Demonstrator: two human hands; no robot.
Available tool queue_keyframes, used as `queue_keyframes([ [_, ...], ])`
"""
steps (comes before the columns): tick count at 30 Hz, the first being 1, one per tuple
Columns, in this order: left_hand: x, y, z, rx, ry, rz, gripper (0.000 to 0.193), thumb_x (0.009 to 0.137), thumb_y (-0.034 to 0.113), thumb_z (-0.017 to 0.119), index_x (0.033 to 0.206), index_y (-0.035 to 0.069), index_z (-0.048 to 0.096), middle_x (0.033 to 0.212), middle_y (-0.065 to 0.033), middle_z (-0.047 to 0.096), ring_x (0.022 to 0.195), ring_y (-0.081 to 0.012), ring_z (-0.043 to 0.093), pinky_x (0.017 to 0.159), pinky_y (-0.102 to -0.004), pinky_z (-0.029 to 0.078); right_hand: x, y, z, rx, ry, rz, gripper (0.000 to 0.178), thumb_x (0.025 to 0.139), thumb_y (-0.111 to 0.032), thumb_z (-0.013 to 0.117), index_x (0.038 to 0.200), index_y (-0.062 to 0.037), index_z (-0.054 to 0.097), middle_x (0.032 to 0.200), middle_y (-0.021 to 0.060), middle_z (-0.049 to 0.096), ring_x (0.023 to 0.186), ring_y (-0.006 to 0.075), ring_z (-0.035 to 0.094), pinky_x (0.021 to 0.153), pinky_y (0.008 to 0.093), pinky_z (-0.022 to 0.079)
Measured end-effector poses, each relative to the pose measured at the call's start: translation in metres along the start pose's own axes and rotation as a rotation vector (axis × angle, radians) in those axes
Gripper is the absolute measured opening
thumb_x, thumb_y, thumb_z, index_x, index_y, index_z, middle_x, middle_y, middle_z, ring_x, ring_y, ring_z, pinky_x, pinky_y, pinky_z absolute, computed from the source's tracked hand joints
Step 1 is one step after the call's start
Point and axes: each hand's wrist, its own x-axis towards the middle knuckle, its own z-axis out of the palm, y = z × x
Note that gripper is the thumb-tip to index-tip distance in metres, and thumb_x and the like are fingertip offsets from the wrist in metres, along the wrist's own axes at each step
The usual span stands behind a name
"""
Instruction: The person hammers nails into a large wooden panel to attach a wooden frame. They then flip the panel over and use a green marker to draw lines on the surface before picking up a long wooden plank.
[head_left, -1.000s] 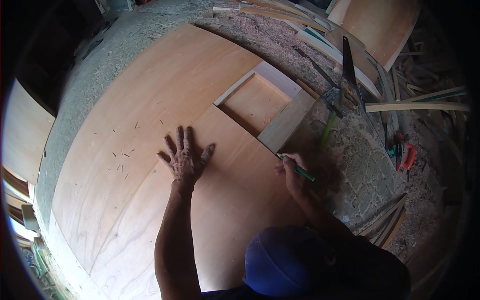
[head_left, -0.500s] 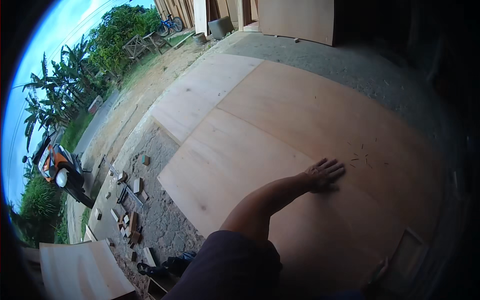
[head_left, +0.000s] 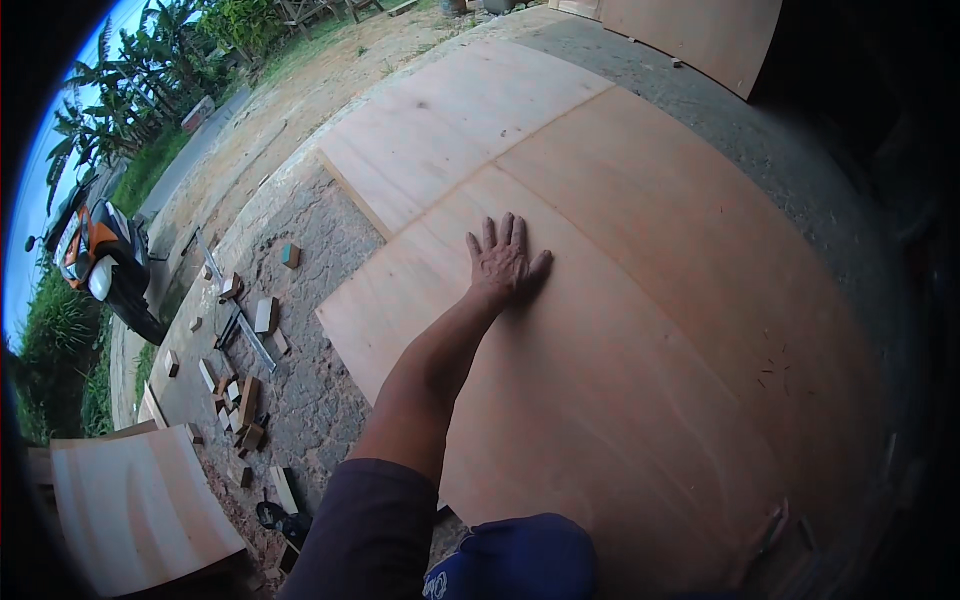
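Note:
My left hand [head_left: 503, 262] lies flat on a large pale plywood sheet [head_left: 590, 400], fingers spread and thumb to the right, holding nothing. Seams divide this sheet from the reddish plywood to the right and a paler panel [head_left: 440, 130] farther off. In the dark lower right corner, part of my right hand [head_left: 773, 527] shows at the plywood; shadow hides most of its fingers and whatever they may hold. A thin dark object [head_left: 808, 533] lies beside it. Several small nails [head_left: 770, 373] are scattered on the sheet at the right.
Left of the plywood, rough concrete holds wood offcuts [head_left: 248, 400], a metal square [head_left: 255, 345] and a green-topped block [head_left: 290, 255]. A curved plywood piece [head_left: 140, 510] stands at lower left. A motorbike [head_left: 105, 255] is parked beyond. Another panel [head_left: 700, 40] leans at the back.
My left hand has moved left and farther away across the plywood, still flat. The view has shifted, and a blue cloth part now shows at the bottom. My right hand remains at lower right.

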Motion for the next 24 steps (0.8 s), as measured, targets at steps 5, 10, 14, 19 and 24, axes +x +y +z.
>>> queue_keyframes([
  [5,0.017,-0.015,-0.006,-0.050,0.059,0.039,0.089,0.092,0.059,0.045,0.153,-0.003,0.025,0.161,-0.0215,0.023,0.149,-0.0454,0.015,0.118,-0.0644,0.009,0.069,-0.178,0.118,0.013,-0.544,-0.365,0.044,0.104,-0.030,0.046,0.130,0.0036,0.056,0.105,0.0118,0.061,0.090,0.0165,0.058,0.078,0.0313,0.049],
  [10,0.028,-0.019,0.000,-0.105,0.171,0.034,0.085,0.091,0.055,0.051,0.149,-0.004,0.032,0.157,-0.0196,0.030,0.148,-0.0436,0.020,0.118,-0.0640,0.011,0.052,-0.335,0.270,0.453,-0.862,-0.312,0.018,0.101,-0.019,0.056,0.098,-0.0014,0.058,0.083,0.0042,0.060,0.069,0.0083,0.057,0.064,0.0251,0.050],
  [14,0.026,-0.025,-0.002,-0.165,0.147,0.033,0.082,0.094,0.053,0.048,0.151,-0.003,0.029,0.159,-0.0204,0.027,0.150,-0.0419,0.016,0.119,-0.0640,0.009,-0.020,-0.466,0.377,0.746,-1.082,-0.367,0.020,0.102,-0.019,0.056,0.105,0.0000,0.060,0.085,0.0061,0.065,0.079,0.0108,0.063,0.072,0.0256,0.052],
  [19,0.027,-0.035,0.039,-0.248,0.319,0.049,0.089,0.088,0.053,0.056,0.151,-0.004,0.030,0.159,-0.0195,0.028,0.151,-0.0424,0.015,0.121,-0.0606,0.010,-0.106,-0.545,0.506,0.754,-1.245,-0.549,0.027,0.099,-0.020,0.058,0.115,0.0019,0.063,0.098,0.0083,0.072,0.085,0.0133,0.066,0.082,0.0277,0.054],
  [24,0.038,-0.029,0.025,-0.212,0.202,0.018,0.088,0.087,0.058,0.054,0.151,0.001,0.034,0.161,-0.0180,0.028,0.151,-0.0428,0.016,0.119,-0.0638,0.007,-0.128,-0.554,0.585,0.587,-1.433,-0.364,0.027,0.094,-0.027,0.064,0.107,-0.0033,0.068,0.088,0.0059,0.070,0.081,0.0112,0.063,0.074,0.0283,0.052],
])
